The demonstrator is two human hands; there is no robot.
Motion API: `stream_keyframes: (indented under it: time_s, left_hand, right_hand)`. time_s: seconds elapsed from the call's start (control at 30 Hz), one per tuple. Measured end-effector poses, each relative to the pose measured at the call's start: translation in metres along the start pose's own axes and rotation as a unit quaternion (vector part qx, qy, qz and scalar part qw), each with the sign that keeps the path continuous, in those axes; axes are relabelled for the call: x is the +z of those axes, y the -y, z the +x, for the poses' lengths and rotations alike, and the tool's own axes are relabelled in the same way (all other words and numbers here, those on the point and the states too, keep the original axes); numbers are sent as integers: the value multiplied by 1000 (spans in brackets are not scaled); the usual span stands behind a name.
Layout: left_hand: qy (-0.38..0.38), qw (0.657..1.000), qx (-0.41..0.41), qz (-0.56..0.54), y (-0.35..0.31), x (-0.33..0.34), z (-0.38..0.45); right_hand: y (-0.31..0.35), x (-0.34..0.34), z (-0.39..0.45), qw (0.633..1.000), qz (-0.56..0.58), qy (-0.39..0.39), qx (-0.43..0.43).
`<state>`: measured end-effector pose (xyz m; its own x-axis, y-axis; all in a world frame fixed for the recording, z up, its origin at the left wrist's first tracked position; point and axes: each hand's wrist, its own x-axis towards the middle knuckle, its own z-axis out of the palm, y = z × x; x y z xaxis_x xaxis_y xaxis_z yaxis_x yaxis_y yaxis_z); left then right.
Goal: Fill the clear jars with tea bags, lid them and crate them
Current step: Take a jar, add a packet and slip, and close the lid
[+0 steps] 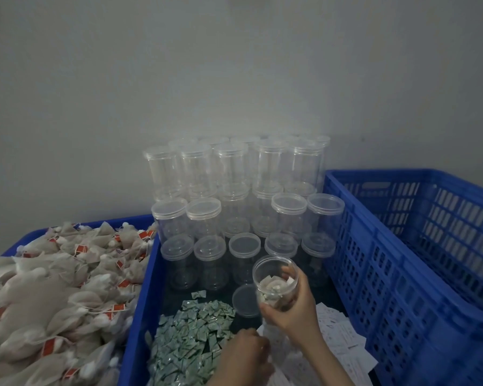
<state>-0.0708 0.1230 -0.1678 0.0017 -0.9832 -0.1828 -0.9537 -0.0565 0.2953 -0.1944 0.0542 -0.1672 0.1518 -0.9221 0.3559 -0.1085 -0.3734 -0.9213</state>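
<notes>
Clear jar (275, 280), unlidded, part-filled with tea bags, held in right grip (293, 307); left grip (248, 349) over green sachets (190, 335), state unclear.

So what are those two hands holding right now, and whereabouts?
The right hand grips the open clear plastic jar round its lower body, a few tea bags inside. The left hand is down among the small green sachets; whether it holds anything cannot be told.

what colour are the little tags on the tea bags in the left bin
Red-orange with a white mark, on the tea bag tags; the head view shows them best.
</notes>
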Motion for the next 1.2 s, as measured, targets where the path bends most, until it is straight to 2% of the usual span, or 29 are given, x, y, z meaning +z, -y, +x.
stream_keyframes:
  time_s: [0.2,0.33,0.43,0.53,0.6,0.67,0.9,1.03,1.1,1.2]
  left_hand:
    - [7,995,21,96,-5,0,11]
    - [-92,991,40,88,8,-6,11]
    - [-188,981,40,24,19,-22,8]
    - [-264,959,18,-99,27,-54,4]
    - [-323,921,7,-216,28,-81,3]
    - [-355,888,40,-288,24,-107,4]
    - [-320,912,104,-235,-13,-133,23]
    - [-331,929,147,-73,-14,-127,26]
    - [-312,937,155,-33,-13,-125,25]
    - [-245,955,167,-6,-11,-126,25]
  right_hand:
    - [0,3,2,1000,2,-8,-12]
    - [-3,3,4,1000,6,-14,-12]
    - [-5,1,5,1000,10,-22,-3]
    - [-6,-1,7,1000,16,-16,5]
    - [-5,-1,7,1000,16,-8,8]
    - [-2,2,6,1000,12,-4,9]
    - [10,15,9,1000,20,0,-11]
    - [13,12,11,1000,23,2,-18]
    - [14,10,13,1000,24,1,-18]
    - [13,7,14,999,22,5,-22]
